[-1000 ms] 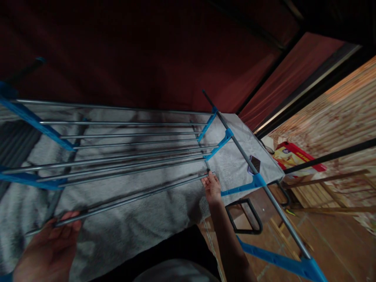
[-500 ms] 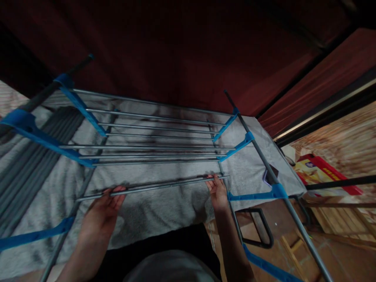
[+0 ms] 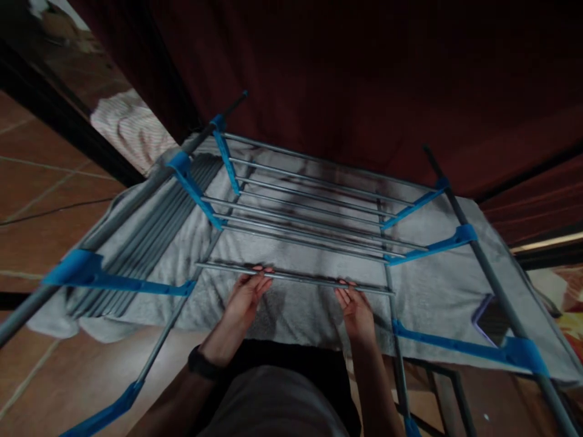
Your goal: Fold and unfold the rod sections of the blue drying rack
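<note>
A thin grey metal tube (image 3: 303, 279) runs crosswise in front of me, between the two side frames of a rack. My left hand (image 3: 248, 294) pinches it left of its middle, fingertips closed around it. Toward its right end, my right hand (image 3: 356, 308) holds the same tube with closed fingers. The tube's ends lie by the rack's lower side poles; whether they touch is not clear. Farther back, several crossbars (image 3: 314, 189) span blue plastic brackets (image 3: 195, 191). Nearer me, a left blue bracket (image 3: 132, 284) and a right blue bracket (image 3: 460, 345) have no crossbars between them.
Several grey tubes (image 3: 157, 243) lie side by side on the grey blanket (image 3: 291, 321) at the left. Long side poles (image 3: 489, 273) rise on both sides. A dark phone-like object (image 3: 494, 321) lies at the right. Behind hangs a dark red curtain (image 3: 319, 73).
The view has swung left, so the rack appears farther right. My left hand has shifted inward along the tube, bringing my hands closer together. Both still hold the tube.
</note>
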{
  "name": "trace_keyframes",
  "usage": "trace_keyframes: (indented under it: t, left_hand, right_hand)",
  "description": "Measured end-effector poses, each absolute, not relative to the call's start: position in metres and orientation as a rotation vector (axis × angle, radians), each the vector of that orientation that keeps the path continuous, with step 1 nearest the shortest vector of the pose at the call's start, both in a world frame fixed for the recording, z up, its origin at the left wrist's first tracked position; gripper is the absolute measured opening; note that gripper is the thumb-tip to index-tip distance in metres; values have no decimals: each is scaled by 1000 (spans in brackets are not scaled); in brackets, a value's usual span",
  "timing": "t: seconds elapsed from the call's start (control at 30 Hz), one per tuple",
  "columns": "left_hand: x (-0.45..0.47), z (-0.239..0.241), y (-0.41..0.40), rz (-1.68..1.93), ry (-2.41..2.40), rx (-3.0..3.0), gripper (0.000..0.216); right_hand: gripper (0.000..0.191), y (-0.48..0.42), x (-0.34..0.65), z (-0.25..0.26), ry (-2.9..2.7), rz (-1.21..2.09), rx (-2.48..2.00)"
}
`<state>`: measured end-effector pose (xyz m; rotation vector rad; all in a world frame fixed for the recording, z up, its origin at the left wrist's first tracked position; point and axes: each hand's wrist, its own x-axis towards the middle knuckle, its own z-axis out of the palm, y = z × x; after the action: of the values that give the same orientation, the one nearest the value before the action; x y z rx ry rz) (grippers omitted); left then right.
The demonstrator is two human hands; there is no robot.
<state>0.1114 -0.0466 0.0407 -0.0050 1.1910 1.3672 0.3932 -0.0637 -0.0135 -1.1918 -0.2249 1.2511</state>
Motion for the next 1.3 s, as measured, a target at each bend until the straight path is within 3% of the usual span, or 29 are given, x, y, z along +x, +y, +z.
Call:
trace_keyframes:
  t: [0.37, 0.67, 1.17, 1.3]
  left_hand:
    - [155, 29, -55, 1293, 1094, 79, 36]
    - [169, 24, -59, 1250, 1085, 71, 44]
    - [140, 35, -51, 1338, 1124, -42, 13]
    - [137, 42, -52, 1377, 1095, -1, 16]
  right_hand:
    - [23, -69, 378, -9, -203, 1343, -1229]
    - [34, -72, 354, 5, -162, 1483, -1169]
    - [35, -71, 356, 10, -147, 1456, -1189]
    - [37, -71, 356, 11, -147, 1468, -1196]
